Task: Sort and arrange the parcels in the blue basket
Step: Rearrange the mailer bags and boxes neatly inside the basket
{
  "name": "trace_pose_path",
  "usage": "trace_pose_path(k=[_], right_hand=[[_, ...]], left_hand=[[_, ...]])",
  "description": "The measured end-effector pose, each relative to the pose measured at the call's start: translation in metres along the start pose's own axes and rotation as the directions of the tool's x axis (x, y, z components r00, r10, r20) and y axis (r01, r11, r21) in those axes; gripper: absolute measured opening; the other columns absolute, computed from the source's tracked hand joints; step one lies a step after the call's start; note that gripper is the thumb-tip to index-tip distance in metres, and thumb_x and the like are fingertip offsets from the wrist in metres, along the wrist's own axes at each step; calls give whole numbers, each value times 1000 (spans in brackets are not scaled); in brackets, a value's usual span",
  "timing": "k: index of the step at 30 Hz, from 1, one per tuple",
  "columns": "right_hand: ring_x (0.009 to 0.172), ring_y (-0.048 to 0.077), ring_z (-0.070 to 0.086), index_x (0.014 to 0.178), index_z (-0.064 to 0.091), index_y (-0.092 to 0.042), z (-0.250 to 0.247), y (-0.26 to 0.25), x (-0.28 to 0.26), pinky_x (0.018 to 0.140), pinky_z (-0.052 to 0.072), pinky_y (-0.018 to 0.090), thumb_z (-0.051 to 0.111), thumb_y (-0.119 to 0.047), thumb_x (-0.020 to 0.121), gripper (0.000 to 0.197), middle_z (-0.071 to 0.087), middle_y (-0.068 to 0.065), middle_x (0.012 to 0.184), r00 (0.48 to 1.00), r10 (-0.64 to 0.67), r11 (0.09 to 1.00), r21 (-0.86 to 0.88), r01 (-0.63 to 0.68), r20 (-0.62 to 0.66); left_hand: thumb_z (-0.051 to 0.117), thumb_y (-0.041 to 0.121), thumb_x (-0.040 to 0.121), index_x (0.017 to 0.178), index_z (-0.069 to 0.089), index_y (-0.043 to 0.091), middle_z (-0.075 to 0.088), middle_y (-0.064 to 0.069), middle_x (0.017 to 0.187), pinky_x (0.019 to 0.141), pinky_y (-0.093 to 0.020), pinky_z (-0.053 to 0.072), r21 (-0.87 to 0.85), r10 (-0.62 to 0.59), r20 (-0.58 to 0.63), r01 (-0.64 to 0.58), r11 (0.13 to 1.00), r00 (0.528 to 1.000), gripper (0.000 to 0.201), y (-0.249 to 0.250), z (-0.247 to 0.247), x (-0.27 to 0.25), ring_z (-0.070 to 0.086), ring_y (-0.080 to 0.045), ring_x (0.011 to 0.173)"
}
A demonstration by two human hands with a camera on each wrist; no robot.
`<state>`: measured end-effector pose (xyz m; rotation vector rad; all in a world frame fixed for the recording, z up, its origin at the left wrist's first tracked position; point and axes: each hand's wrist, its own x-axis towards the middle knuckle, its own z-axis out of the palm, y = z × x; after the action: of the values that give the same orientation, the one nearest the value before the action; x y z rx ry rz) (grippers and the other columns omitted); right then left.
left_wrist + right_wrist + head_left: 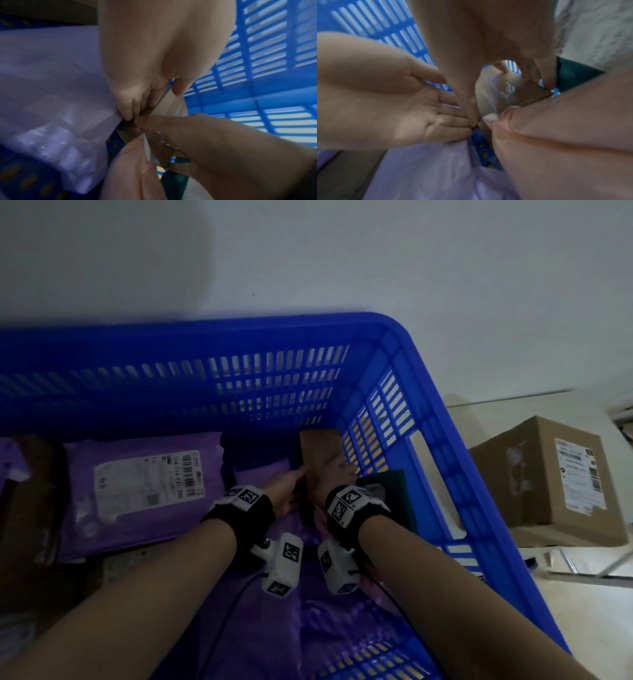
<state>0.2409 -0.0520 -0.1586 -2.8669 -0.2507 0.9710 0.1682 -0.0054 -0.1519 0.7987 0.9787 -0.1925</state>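
A small brown cardboard box point(320, 453) stands in the far right corner of the blue basket point(428, 412). My right hand point(337, 474) grips it from above, fingers curled over its far side and thumb on its near edge, as the right wrist view shows on the taped box point(498, 94). My left hand point(287, 487) lies against the box's left side with straight fingers point(453, 119) and an open palm. In the left wrist view the box point(169, 100) sits between both hands. A purple parcel point(51, 81) lies under the left hand.
A large purple parcel with a white label point(144, 484) lies flat at the left of the basket, with brown parcels point(30, 491) beyond it. A dark green parcel point(394, 494) leans on the right wall. A pink parcel point(565, 128) lies under my right wrist. A labelled cardboard box point(555, 474) stands outside.
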Motion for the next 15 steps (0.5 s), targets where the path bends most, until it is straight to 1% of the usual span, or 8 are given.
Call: trace_pose_path(k=[2, 5, 7, 9, 11, 12, 13, 15], right_hand=[[130, 38, 35, 146, 10, -4, -1, -1, -2, 108, 32, 42, 72, -30, 79, 95, 27, 24, 143, 1000, -8, 1000, -21, 7, -18], [125, 38, 40, 146, 11, -7, -9, -2, -9, 104, 37, 44, 79, -35, 68, 107, 30, 21, 137, 998, -41, 998, -44, 39, -49], [127, 40, 39, 147, 8, -9, -17, -2, -14, 105, 36, 46, 81, -37, 65, 114, 29, 23, 139, 998, -57, 998, -27, 56, -41], [132, 40, 35, 149, 0, -11, -26, -2, -21, 108, 33, 46, 81, -40, 66, 119, 26, 25, 143, 997, -67, 998, 1, 67, -24], [136, 40, 31, 150, -5, -10, -33, 2, -28, 111, 30, 45, 79, -42, 68, 122, 21, 26, 147, 997, -74, 996, 40, 74, 2], [138, 39, 28, 150, -9, -10, -37, 4, -32, 113, 27, 44, 79, -43, 67, 125, 18, 26, 149, 997, -76, 995, 63, 75, 26], [140, 38, 24, 149, -12, -9, -39, 7, -36, 114, 25, 44, 80, -44, 66, 129, 13, 26, 151, 995, -86, 993, 86, 82, 50], [143, 38, 18, 149, -16, -9, -45, 10, -44, 115, 22, 45, 82, -45, 64, 134, 5, 26, 154, 994, -93, 990, 114, 86, 54]], left_hand=[[43, 22, 99, 97, 61, 8, 63, -7, 87, 61, -25, 52, 1, -4, 14, 4, 1000, 1000, 22, 2, -2, -5, 58, -18, 77], [39, 4, 98, 101, 61, 2, 66, -5, 79, 49, -16, 52, 31, 48, -4, -47, 998, 999, 22, 2, -3, -6, 62, -15, 66], [32, -3, 98, 124, 53, -4, 69, -5, 85, 50, -13, 51, 65, 105, -11, -104, 992, 994, 33, 2, -2, -12, 64, -9, 57], [29, -6, 97, 136, 43, -3, 70, -13, 107, 57, -13, 51, 82, 158, 14, -159, 984, 987, 41, 2, 0, -16, 65, -7, 57], [27, -5, 98, 141, 39, -2, 53, -24, 135, 51, -13, 51, 73, 203, 36, -205, 976, 979, 44, 4, 1, -27, 65, -11, 61], [27, -4, 99, 142, 38, 0, 44, -26, 142, 47, -13, 49, 66, 209, 28, -210, 975, 978, 45, 6, 1, -33, 69, -12, 66], [28, -2, 100, 143, 38, 2, 39, -26, 145, 48, -14, 50, 61, 213, 29, -214, 975, 977, 44, 6, -1, -37, 72, -17, 84], [31, 2, 101, 144, 37, 5, 38, -21, 148, 74, -21, 53, 95, 217, 25, -218, 971, 976, 43, 9, -3, -44, 54, -30, 124]])
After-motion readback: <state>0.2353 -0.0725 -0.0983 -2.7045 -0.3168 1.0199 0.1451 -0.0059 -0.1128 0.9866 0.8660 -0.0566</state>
